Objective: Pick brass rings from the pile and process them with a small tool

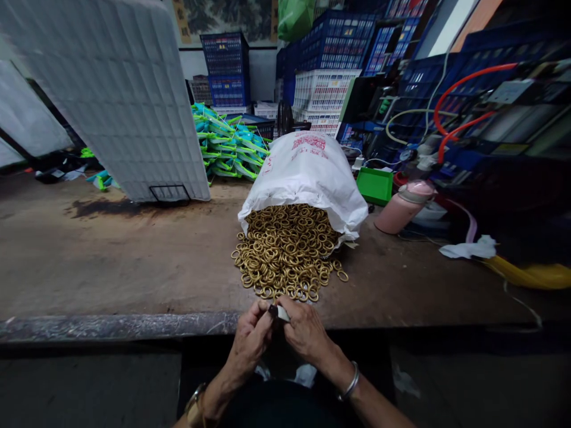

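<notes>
My left hand (254, 333) and my right hand (307, 334) meet at the front edge of the table, fingers closed and fingertips nearly together. Between them shows a small pale piece (282, 313), with a dark bit (273, 310) by the left fingertips. I cannot tell whether these are held or wrapped on the fingers. Just beyond my hands lies a heap of brass-coloured rings (285, 261). The rings spill from the mouth of a white woven sack (307, 172) with red print, lying on its side.
On the wooden table (134, 255) a tall white ribbed panel (147, 107) stands at the left. Green and blue plastic pieces (232, 145) are piled behind. At the right are a green tray (375, 185), a pink bottle (404, 205) and red hoses (446, 113). Crates (336, 41) are stacked at the back.
</notes>
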`<state>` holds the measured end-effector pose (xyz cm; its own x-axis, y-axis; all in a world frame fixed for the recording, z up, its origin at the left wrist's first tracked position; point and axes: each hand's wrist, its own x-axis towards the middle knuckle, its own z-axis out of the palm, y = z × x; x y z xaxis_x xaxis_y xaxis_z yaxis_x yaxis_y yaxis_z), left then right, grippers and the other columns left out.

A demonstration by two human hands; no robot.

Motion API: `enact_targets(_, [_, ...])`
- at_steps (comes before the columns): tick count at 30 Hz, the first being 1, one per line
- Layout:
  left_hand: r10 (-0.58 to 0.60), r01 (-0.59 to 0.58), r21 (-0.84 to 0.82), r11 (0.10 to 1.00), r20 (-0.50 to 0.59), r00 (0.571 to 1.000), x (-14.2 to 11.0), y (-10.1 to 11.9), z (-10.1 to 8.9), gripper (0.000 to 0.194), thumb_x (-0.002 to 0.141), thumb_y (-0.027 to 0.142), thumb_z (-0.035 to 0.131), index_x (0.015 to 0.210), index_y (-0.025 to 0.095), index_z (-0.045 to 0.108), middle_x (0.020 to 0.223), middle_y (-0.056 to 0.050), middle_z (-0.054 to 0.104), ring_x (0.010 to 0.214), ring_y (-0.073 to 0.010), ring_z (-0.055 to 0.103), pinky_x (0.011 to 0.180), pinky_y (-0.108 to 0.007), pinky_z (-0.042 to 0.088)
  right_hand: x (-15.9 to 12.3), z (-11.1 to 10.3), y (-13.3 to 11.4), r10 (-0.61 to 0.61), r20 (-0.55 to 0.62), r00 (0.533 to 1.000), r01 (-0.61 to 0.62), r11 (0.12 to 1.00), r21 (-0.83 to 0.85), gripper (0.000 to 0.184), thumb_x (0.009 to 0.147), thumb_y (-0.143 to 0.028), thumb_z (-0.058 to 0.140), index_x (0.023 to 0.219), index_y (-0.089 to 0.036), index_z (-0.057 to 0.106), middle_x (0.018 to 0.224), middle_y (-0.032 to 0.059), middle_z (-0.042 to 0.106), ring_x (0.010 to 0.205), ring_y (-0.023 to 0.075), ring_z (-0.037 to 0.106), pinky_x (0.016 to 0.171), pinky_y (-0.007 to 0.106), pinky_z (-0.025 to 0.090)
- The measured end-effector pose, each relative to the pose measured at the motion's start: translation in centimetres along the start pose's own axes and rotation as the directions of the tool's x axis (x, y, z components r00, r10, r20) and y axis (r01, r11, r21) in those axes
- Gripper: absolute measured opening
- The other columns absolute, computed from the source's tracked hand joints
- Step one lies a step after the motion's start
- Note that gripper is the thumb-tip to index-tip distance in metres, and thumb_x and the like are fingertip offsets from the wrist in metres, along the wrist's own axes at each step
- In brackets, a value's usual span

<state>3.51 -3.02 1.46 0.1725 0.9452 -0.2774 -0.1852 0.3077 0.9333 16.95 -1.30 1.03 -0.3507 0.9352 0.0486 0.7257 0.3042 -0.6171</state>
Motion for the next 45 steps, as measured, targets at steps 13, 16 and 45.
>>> enact_targets(13, [0.236, -0.232, 0.154, 0.96, -0.005, 0.972, -0.6, -0.5, -0.5, 0.024, 0.078, 0.038, 0.051, 0.066, 0.017, 0.051, 0.06, 0.002, 0.044, 0.055, -0.0094, 0.037, 0.052, -0.02, 0.031, 0.3, 0.1, 0.2, 0.08, 0.038, 0.996, -0.072, 0.979, -0.191, 0.024, 0.069, -0.005, 0.038, 0.086, -0.019, 0.048, 0.071, 0.0016, 0.06, 0.063, 0.0135, 0.051, 0.055, 0.024, 0.023])
enact_targets(16, [0.125, -0.126, 0.127, 0.984, 0.02, 0.992, -1.4, -0.2, -0.2, 0.027, 0.074, 0.041, 0.056, 0.064, 0.016, 0.054, 0.054, 0.003, 0.042, 0.047, -0.0072, 0.033, 0.045, -0.019, 0.028, 0.3, -0.6, 2.1, 0.203, -0.031, 0.979, -0.204, 0.941, -0.269, 0.026, 0.069, -0.003, 0.04, 0.089, -0.018, 0.048, 0.074, 0.0033, 0.061, 0.064, 0.014, 0.053, 0.055, 0.024, 0.023])
enact_targets(45, [-0.157, 0.155, -0.177, 0.972, 0.003, 0.988, 1.6, -2.4, 0.7, 0.038, 0.065, 0.049, 0.062, 0.085, 0.019, 0.05, 0.049, 0.009, 0.041, 0.035, -0.0034, 0.027, 0.033, -0.015, 0.017, 0.1, -2.7, 6.0, 0.122, -0.246, 0.961, -0.112, 0.992, 0.051, 0.006, 0.077, -0.018, 0.041, 0.079, -0.02, 0.046, 0.068, -0.0003, 0.053, 0.063, 0.0135, 0.05, 0.059, 0.022, 0.034])
